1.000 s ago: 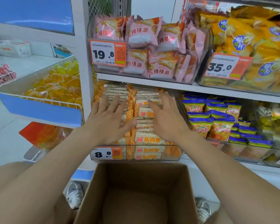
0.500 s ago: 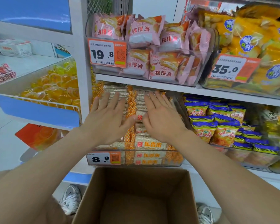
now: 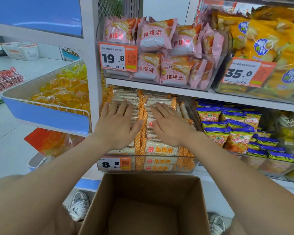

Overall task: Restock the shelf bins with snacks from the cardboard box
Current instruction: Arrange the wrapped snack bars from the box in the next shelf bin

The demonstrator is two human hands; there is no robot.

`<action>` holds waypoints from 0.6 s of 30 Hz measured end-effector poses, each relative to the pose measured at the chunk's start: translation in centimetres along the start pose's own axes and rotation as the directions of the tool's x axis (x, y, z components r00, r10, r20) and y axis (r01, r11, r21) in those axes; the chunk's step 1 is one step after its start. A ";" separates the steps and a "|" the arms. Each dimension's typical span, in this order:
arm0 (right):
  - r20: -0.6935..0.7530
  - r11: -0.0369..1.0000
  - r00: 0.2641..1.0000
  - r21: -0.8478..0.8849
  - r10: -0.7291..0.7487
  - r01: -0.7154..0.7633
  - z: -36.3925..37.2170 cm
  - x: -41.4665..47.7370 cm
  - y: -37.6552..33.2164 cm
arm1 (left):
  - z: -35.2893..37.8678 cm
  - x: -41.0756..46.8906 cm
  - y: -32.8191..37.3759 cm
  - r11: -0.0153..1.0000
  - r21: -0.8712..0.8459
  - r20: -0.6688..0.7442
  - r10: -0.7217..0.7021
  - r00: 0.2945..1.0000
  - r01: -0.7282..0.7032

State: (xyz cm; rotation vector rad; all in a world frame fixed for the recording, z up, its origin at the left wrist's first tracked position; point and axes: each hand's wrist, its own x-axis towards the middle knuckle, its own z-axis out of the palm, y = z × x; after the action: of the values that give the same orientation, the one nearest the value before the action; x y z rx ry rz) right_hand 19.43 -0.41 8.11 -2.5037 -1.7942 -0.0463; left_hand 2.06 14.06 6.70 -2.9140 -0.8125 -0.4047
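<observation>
Left grip [image 3: 116,126] and right grip [image 3: 170,126], flat and holding nothing, push farther back, smoothing orange-checked rice-bar packets [image 3: 161,150] in the clear plastic bin [image 3: 192,164]; near brown cardboard box [image 3: 143,192] looks empty.

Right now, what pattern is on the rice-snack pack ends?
Orange-and-white checks on the pack ends, head view.

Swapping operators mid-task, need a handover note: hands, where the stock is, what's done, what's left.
Left hand: open, palm flat on the rice snack packs, left stack.
Right hand: open, flat on the right stack.
Packs fill the clear bin with the 8.8 tag. The cardboard box sits below it, with no packs in the visible part.
Done: this bin looks full.
Left: probably level the stacks, check the box is empty, clear it away.
</observation>
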 end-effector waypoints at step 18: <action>-0.124 0.990 0.988 -0.099 0.088 -0.100 2.9 -2.9 -2.5 | 1.2 -3.7 1.1 0.991 0.132 -0.161 0.056 0.985 -0.034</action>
State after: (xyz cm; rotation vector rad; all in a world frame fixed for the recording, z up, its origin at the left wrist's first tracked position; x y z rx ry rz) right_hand 16.13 -2.20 5.14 -2.5916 -1.6678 -0.2863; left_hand -0.16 11.50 4.48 -2.7309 -0.7191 -0.5580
